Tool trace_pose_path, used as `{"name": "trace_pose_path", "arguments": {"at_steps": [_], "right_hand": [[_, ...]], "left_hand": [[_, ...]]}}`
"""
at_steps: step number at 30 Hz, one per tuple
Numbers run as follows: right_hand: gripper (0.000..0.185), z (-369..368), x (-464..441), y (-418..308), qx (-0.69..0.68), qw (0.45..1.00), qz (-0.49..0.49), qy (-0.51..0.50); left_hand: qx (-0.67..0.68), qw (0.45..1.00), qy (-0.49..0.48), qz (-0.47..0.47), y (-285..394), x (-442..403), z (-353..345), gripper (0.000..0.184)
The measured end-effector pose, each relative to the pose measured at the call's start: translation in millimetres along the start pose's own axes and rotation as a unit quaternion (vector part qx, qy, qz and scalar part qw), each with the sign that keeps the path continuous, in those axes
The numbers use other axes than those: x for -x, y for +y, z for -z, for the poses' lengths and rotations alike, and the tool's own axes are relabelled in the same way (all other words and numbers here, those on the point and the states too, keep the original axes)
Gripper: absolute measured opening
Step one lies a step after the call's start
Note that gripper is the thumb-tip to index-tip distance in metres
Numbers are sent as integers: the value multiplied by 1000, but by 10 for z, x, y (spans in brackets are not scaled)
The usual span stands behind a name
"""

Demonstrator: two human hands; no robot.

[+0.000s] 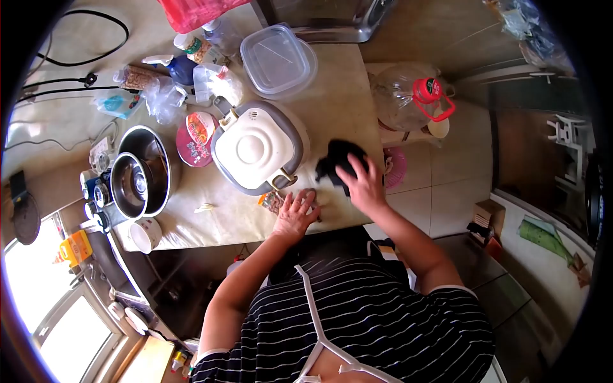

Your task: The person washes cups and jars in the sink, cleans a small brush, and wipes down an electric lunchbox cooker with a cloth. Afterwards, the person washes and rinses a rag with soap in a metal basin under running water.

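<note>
Counter point(338, 83): black cloth point(334, 157) near right edge, under our right hand point(363, 185), nearer one, grip unclear; our left hand point(297, 214), fingers spread, rests on packet point(272, 202) left of cloth.

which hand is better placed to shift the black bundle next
Probably the right hand: it is already at the black bundle, while the left hand is at the small packet, farther left.
</note>
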State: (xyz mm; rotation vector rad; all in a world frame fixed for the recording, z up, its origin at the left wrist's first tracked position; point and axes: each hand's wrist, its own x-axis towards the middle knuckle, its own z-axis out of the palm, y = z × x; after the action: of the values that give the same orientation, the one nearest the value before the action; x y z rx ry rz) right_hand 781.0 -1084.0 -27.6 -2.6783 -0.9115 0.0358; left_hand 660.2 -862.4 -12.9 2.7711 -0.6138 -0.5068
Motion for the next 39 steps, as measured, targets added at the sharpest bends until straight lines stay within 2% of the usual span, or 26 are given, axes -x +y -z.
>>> {"name": "trace_pose_path", "arguments": {"at_steps": [2,5,8,11,13,14,17,19,21,24,27,29,31,33,34,36,37,39], "right_hand": [[49,31,92,57,-3,999,52,0],[56,24,-604,263,8,1000,-2,9],[62,-60,-1598,525,12,996,-30,79],[61,-177,-2344,699,23,988,-67,140],[61,-135,-2461,643,15,988,-109,110],[61,-152,-2385,637,15,988,-112,107],[62,-203,-1836,518,29,996,-29,83],[54,-122,-1180,225,-34,998,-31,34],[47,-222,-404,-38,-30,999,-5,24],[49,39,463,-221,-54,997,51,-17],[51,123,846,-204,-4,1000,-13,2],[52,63,862,-391,9,995,-84,48],[48,-113,708,-716,-12,991,-129,38],[44,-387,539,-1081,-12,996,-73,47],[43,-422,433,-1315,-7,999,-30,21],[35,-543,298,-1757,-68,995,77,-10],[34,-649,279,-1914,-80,987,136,22],[32,-614,244,-1888,-51,985,162,20]], "left_hand": [[-4,1000,13,8,-17,35,-22,46],[-23,998,52,18,-49,85,-52,41],[-28,995,55,73,-40,158,34,38],[-48,988,97,114,-83,260,-41,34],[-54,984,78,151,-111,322,-31,34],[-62,982,88,156,-154,345,-25,34],[-50,975,93,196,-277,400,-24,35],[-48,970,102,217,-363,448,-26,38],[-47,970,78,224,-449,510,3,40],[-24,970,83,227,-587,641,-18,43],[-33,973,94,207,-751,822,-21,45],[-21,972,79,219,-873,970,-36,45],[-34,973,92,208,-991,1141,-106,45],[-44,976,90,196,-1103,1227,-132,46],[-46,974,93,199,-1147,1252,-119,47],[-58,973,95,202,-1235,1309,-101,47],[-58,973,96,201,-1301,1325,-104,47],[-69,966,111,223,-1413,1382,-81,47]]}}
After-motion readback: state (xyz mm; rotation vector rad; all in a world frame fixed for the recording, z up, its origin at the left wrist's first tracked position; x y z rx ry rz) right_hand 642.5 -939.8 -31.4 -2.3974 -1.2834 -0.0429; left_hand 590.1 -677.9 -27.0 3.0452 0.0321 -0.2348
